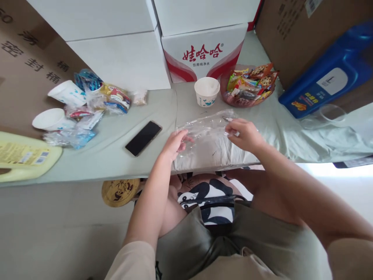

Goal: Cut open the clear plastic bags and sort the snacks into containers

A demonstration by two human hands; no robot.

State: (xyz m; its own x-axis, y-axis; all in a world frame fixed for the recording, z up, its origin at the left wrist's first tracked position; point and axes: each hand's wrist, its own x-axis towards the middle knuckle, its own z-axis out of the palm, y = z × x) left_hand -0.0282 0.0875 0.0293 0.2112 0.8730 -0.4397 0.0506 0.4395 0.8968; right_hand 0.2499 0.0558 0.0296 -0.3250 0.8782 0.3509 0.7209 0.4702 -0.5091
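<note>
A clear, crinkled plastic bag (208, 123) stretches between my two hands, low over the front of the cloth-covered table. My left hand (176, 144) has its fingers curled on the bag's left end. At the other end my right hand (244, 134) is closed in a pinch on the plastic. Just behind the bag stands a white paper cup (206, 92) with a blue-green print, upright. To its right is a see-through bowl (247, 102) heaped with wrapped snacks. A black phone (143, 139) lies flat to the left of my left hand.
Two more paper cups (54, 119) lie tipped at the left among crumpled wrappers (84, 126). A yellow jug (27, 157) is at the left edge. On the right are a blue bottle (326, 74) and a clear plastic cup (329, 116). White cartons (204, 54) line the back.
</note>
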